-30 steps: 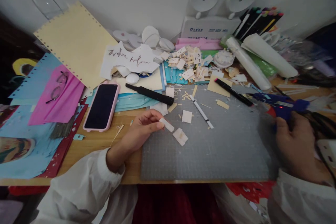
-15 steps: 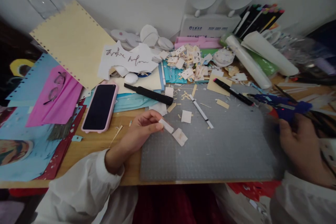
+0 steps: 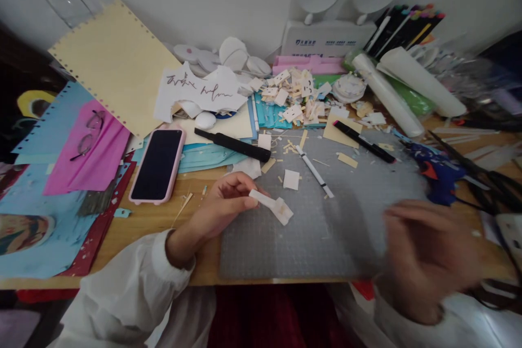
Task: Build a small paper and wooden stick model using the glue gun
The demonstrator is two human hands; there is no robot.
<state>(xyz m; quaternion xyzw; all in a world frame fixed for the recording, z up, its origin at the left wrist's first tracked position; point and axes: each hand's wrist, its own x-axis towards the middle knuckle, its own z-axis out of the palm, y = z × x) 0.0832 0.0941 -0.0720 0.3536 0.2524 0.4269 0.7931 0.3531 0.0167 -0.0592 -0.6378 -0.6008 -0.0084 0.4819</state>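
Observation:
Between its thumb and fingers, my left hand [image 3: 226,202] pinches a narrow white paper strip [image 3: 261,198] over the left part of the grey cutting mat [image 3: 346,250]. The strip's far end meets a small creased paper piece [image 3: 282,212]. My right hand [image 3: 428,253] is raised over the mat's right edge, smeared by motion, so its fingers are unclear. Beyond it, a blue glue gun [image 3: 440,174] lies on its side, apart from the hand. A square white piece [image 3: 291,179] and a white pen [image 3: 315,172] rest on the mat.
A pink-cased phone [image 3: 157,166] lies left of the mat, with a black cutter [image 3: 232,144] behind my left hand. Small paper pieces [image 3: 299,92] are heaped at the back. Scissors [image 3: 468,163] lie at the right, and a black marker [image 3: 364,141] nearer the middle.
My right hand has let go of the blue glue gun and moved left, toward me. The strip in my left hand has tilted slightly and now overlaps the creased piece.

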